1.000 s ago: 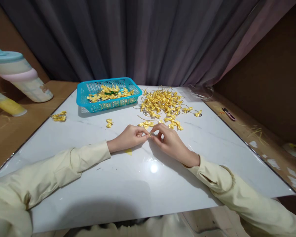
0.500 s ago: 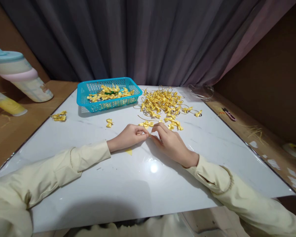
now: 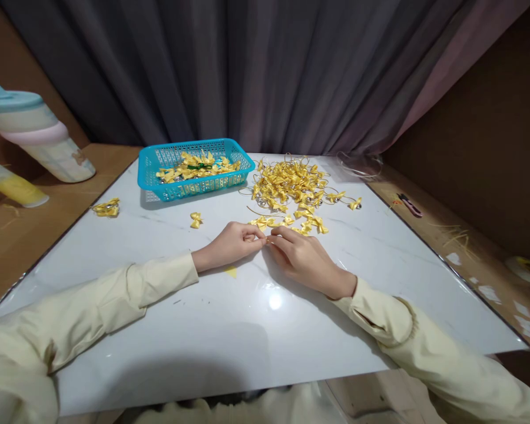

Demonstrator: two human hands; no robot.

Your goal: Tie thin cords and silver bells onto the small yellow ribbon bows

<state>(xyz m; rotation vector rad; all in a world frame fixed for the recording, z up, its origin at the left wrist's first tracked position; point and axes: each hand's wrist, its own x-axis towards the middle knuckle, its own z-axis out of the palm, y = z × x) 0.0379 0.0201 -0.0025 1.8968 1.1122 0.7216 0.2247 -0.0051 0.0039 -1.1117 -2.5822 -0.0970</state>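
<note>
My left hand (image 3: 232, 244) and my right hand (image 3: 302, 257) rest on the white table (image 3: 203, 330), fingertips meeting in a pinch. Between them is a tiny yellow piece (image 3: 268, 239), too small to name. Just beyond the fingers lie loose yellow ribbon bows (image 3: 265, 222). A larger pile of yellow bows with thin loops (image 3: 291, 184) sits further back. A blue mesh basket (image 3: 194, 169) at the back left holds more yellow bows.
A single bow (image 3: 195, 219) lies left of my hands, and a small cluster (image 3: 106, 207) lies near the table's left edge. A pastel tumbler (image 3: 35, 134) lies on the wooden ledge at left. A small pink tool (image 3: 408, 204) sits on the right ledge. Dark curtains hang behind.
My right hand's fingers have lowered and curled flatter toward the table, staying against the left fingertips. The left hand has barely moved.
</note>
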